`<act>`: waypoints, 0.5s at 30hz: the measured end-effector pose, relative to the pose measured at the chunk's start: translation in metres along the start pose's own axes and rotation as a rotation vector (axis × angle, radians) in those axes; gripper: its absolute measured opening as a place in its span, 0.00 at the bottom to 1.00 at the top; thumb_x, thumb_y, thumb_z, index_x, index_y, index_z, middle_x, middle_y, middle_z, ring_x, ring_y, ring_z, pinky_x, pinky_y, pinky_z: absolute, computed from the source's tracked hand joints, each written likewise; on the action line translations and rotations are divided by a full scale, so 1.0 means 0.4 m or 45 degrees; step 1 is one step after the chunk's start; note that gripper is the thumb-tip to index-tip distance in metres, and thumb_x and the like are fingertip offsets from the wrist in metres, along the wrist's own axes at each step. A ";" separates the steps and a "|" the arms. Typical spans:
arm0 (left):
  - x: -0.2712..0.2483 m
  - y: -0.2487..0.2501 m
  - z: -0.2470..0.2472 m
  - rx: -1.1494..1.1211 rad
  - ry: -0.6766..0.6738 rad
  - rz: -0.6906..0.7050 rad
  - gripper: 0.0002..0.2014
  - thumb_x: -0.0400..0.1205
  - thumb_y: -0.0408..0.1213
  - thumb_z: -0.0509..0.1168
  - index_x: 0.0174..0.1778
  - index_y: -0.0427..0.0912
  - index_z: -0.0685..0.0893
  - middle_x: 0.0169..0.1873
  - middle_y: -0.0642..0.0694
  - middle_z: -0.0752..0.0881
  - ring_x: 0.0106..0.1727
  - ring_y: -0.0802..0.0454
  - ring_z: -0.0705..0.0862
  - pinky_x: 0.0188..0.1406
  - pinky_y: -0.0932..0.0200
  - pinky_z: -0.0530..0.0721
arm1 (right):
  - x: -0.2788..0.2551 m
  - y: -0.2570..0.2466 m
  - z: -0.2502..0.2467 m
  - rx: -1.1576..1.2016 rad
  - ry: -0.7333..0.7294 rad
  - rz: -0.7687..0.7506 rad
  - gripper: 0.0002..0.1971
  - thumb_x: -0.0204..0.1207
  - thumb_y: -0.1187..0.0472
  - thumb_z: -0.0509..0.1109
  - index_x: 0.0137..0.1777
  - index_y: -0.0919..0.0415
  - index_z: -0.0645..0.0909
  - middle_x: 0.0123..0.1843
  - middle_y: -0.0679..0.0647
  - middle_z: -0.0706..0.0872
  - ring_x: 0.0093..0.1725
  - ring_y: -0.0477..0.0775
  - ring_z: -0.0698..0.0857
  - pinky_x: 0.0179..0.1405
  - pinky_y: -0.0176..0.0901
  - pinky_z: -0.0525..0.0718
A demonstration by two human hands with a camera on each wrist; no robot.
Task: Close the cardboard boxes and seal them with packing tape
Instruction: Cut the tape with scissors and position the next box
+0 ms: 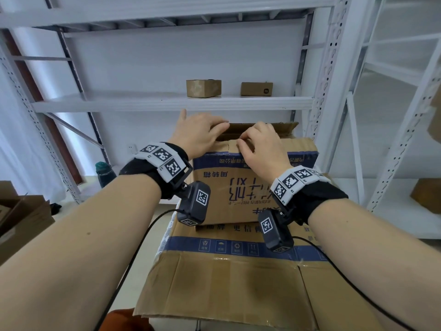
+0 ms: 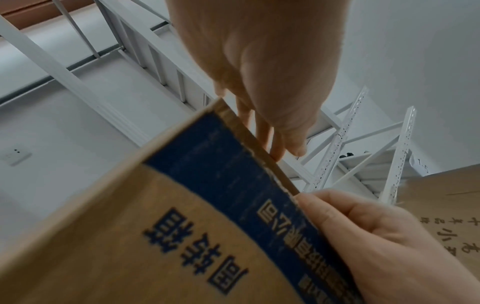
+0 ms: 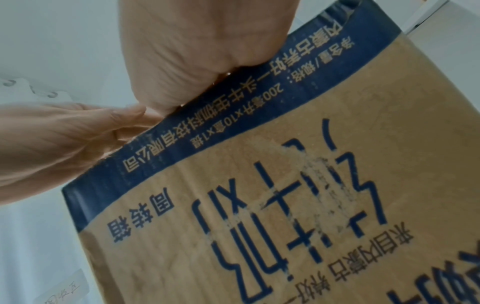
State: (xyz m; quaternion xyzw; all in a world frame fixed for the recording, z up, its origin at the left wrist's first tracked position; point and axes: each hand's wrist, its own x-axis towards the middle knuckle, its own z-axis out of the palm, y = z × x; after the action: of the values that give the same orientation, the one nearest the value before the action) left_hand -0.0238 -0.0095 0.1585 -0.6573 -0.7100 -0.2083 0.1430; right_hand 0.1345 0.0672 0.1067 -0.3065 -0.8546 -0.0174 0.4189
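My left hand (image 1: 199,133) lies flat, fingers straight, on the corrugated cardboard box (image 1: 241,187); my right hand (image 1: 260,149) curls over its near top edge. The box stands on 1 flattened carton (image 1: 226,278).

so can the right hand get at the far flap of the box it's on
Probably yes: the right hand is curled over the box's near top edge, and the far flap stands just beyond it with nothing between.

In front of me, upper centre, a white shelf (image 1: 167,102) carries two small cardboard boxes: one (image 1: 203,88) left, another (image 1: 256,88) right, apart.
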 end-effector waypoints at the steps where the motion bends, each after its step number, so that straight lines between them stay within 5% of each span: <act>1: -0.005 -0.002 0.005 -0.008 -0.019 -0.001 0.20 0.88 0.51 0.49 0.72 0.55 0.77 0.66 0.51 0.82 0.70 0.49 0.76 0.81 0.34 0.46 | -0.002 0.000 0.000 0.013 0.025 -0.003 0.12 0.81 0.52 0.63 0.53 0.59 0.84 0.50 0.53 0.79 0.54 0.52 0.75 0.54 0.46 0.76; 6: -0.029 -0.007 0.032 -0.071 -0.107 0.039 0.19 0.89 0.45 0.50 0.74 0.53 0.76 0.70 0.49 0.80 0.72 0.49 0.76 0.81 0.46 0.50 | -0.006 0.001 0.003 -0.124 0.145 0.016 0.14 0.80 0.52 0.64 0.47 0.60 0.87 0.49 0.55 0.78 0.52 0.57 0.73 0.50 0.49 0.73; 15: -0.040 -0.031 0.051 -0.098 -0.206 0.062 0.20 0.90 0.46 0.46 0.77 0.54 0.72 0.76 0.50 0.73 0.81 0.49 0.63 0.81 0.47 0.49 | -0.005 0.002 0.008 0.012 0.042 0.009 0.13 0.82 0.54 0.62 0.53 0.60 0.84 0.50 0.53 0.83 0.53 0.53 0.77 0.54 0.47 0.75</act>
State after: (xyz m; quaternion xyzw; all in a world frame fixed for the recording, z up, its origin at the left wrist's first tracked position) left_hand -0.0330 -0.0143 0.1317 -0.6939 -0.6947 -0.1782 0.0650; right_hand 0.1335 0.0678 0.1028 -0.3072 -0.8465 -0.0168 0.4345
